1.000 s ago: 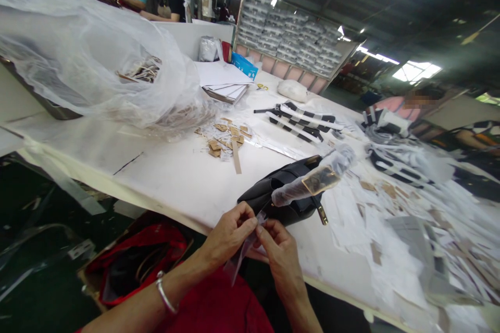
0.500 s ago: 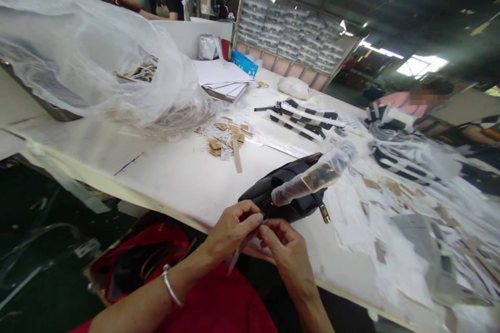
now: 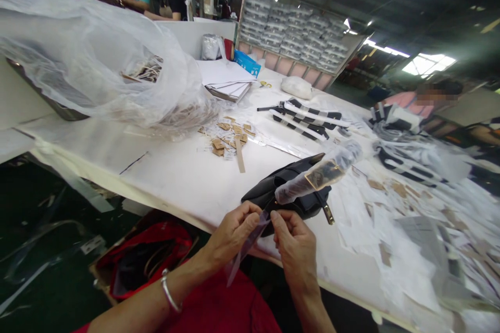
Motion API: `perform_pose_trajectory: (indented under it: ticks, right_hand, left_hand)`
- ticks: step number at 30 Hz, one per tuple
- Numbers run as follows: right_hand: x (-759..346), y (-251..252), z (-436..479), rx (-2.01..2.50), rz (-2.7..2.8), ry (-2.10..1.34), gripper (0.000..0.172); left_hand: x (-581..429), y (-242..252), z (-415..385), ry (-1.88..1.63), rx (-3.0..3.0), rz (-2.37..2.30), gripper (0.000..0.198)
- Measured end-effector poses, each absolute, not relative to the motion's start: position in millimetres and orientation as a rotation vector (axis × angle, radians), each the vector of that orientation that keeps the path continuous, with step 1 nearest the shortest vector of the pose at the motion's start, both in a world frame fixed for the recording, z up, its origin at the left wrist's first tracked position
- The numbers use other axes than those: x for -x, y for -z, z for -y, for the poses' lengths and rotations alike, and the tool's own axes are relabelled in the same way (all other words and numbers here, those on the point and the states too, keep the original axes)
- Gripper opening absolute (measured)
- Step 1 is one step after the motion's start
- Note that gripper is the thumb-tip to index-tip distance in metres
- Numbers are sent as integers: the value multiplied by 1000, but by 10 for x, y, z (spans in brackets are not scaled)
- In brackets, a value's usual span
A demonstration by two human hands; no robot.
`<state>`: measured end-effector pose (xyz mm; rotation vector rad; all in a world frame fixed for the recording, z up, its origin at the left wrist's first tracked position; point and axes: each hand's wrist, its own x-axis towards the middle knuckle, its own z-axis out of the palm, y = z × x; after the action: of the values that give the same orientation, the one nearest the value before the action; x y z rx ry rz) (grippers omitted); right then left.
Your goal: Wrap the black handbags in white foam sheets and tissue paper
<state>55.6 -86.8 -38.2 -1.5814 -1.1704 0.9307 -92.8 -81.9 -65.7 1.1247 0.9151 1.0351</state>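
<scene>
A black handbag [image 3: 258, 190] lies at the table's front edge, its gold buckle wrapped with the strap in clear plastic [image 3: 322, 174]. From its near side a thin strip of clear plastic film [image 3: 247, 247] hangs down over the edge. My left hand [image 3: 236, 229] pinches this strip near its top, against the bag. Beside it, my right hand [image 3: 292, 237] is closed, thumb and forefinger pressed together at the strip's upper right edge. What sits between the right fingertips is too small to make out.
Brown tags [image 3: 228, 138] lie scattered behind the bag. A large clear plastic bag [image 3: 97, 62] covers the left side. Black-and-white striped pieces [image 3: 300, 119] and white paper sheets [image 3: 390, 250] spread to the right. An open box [image 3: 105, 270] with red cloth stands below the edge.
My right hand has moved slightly right, away from my left, and more of the film strip shows between them. The bag stays at the table edge.
</scene>
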Motion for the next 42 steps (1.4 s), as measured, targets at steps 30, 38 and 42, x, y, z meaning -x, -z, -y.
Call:
perform_pose_trajectory:
  ticks: [30,38,42]
  right_hand:
    - [-731,21,659,1493,1604,-387,26]
    - [-749,91,681,1490,1568,-356,27]
    - [-752,116,677,1485,1571,-331,27]
  left_hand:
    - [829,645,779,-917,-1168,-933,28]
    - [732,621,717,-1082,-1066,-942,23]
    - [702,646,750,-1168,-973,-930,27]
